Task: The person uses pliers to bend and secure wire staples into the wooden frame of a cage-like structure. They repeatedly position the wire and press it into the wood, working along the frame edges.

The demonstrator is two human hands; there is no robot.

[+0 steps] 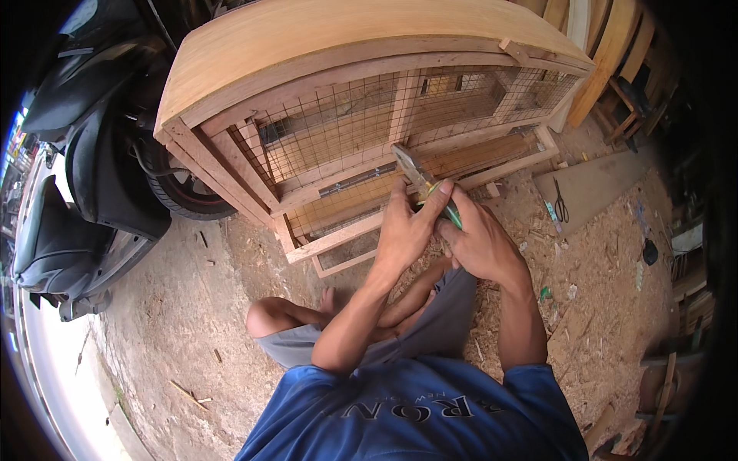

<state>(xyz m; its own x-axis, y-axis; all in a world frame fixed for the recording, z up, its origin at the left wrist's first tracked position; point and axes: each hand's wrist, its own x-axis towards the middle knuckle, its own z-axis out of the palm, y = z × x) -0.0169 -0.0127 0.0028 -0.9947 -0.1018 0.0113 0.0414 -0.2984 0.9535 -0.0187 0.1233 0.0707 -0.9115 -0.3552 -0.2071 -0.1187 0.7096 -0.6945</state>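
A pair of pliers [413, 169] with metal jaws and green-yellow handles points up and to the left, held between my two hands. My left hand [406, 229] is closed around it near the pivot. Wrapped about the handles is my right hand [480, 240], its lower fingers partly hidden. Just beyond the jaw tips stands a wooden cage [323, 188] with a wire mesh front [330, 123]. The jaws overlap the cage's lower frame in view; I cannot tell whether they touch it. A dark metal strip [357, 181] lies along that lower frame.
A black motorcycle [100, 177] is parked at the left. Scissors [561, 201] lie on a flat board [603, 184] at the right, near wood shavings [569, 307] on the floor. Wooden planks [607, 61] lean at the far right. My legs are folded before the cage.
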